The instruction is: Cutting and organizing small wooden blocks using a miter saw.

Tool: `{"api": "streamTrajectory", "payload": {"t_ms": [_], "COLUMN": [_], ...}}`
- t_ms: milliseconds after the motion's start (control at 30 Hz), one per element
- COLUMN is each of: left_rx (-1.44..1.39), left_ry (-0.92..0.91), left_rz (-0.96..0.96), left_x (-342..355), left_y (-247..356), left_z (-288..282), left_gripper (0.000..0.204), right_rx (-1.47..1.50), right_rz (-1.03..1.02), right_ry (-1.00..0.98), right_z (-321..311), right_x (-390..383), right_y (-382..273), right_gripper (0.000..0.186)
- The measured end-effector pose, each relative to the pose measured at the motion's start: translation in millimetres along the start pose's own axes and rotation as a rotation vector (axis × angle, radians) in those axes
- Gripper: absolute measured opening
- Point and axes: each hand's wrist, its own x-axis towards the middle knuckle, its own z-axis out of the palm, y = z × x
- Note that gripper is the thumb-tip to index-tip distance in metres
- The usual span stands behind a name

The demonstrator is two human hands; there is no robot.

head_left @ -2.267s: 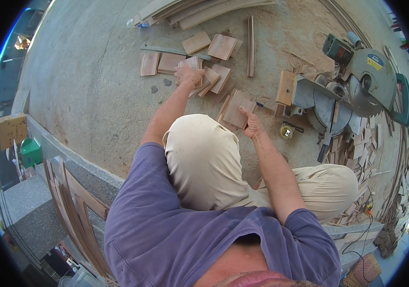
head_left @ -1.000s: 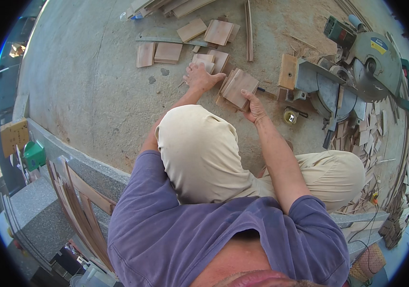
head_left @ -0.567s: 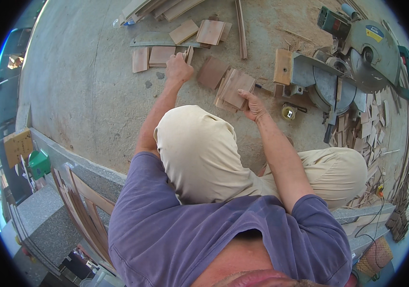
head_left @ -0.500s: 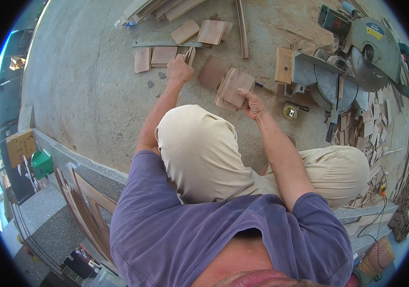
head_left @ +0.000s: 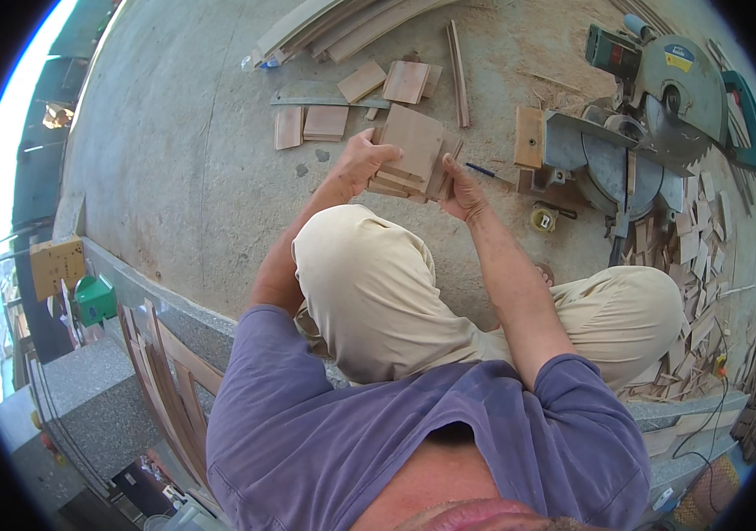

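Note:
In front of my knees, my left hand (head_left: 363, 163) and my right hand (head_left: 464, 189) grip a stack of flat wooden pieces (head_left: 413, 140) from opposite sides. The left thumb presses on the top piece's face, and the right thumb lies along the other edge. Some pieces in the stack are tilted and fanned out; its underside is hidden. Just beyond my left hand, two short wooden boards (head_left: 325, 122) lie on the concrete floor beside a curved grey strip (head_left: 320, 94). A dark pen-like tool (head_left: 481, 170) rests right of my right hand.
A green miter saw (head_left: 679, 84) stands at the right, with a tape measure (head_left: 544, 218) near its base. Wood offcuts (head_left: 692, 257) pile up beyond it. Long curved boards (head_left: 351, 26), more short boards (head_left: 406, 81) and a narrow strip (head_left: 457, 75) lie farther off.
My left hand has moved right from the small boards on the floor to the stack. Both hands now hold the wooden pieces together, and the view has shifted slightly.

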Motion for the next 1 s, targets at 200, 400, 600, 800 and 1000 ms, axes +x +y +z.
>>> {"api": "streamTrajectory", "payload": {"t_ms": [200, 400, 600, 800, 1000], "left_rx": [-0.028, 0.25, 0.043, 0.468, 0.188], "left_ry": [0.004, 0.154, 0.077, 0.027, -0.033], "left_rz": [-0.091, -0.06, -0.024, -0.054, -0.032], "left_x": [5.7, -2.3, -16.6, -18.8, -19.7], "left_y": [-7.0, -38.3, -59.7, -68.7, -60.7], "left_z": [22.8, 17.2, 19.6, 36.9, 12.6], "left_gripper": [0.056, 0.084, 0.093, 0.091, 0.101], "right_rx": [-0.022, -0.042, 0.267, 0.188, 0.12], "right_rz": [0.069, 0.057, 0.235, 0.162, 0.197], "right_ry": [-0.1, -0.047, -0.03, 0.114, 0.199], "right_z": [12.0, 12.6, 9.7, 2.6, 1.2], "right_x": [-9.1, -15.4, -4.8, -12.0, -13.7], "right_y": [1.7, 9.4, 11.5, 23.0, 16.5], "right_gripper": [0.087, 0.085, 0.102, 0.11, 0.105]}}
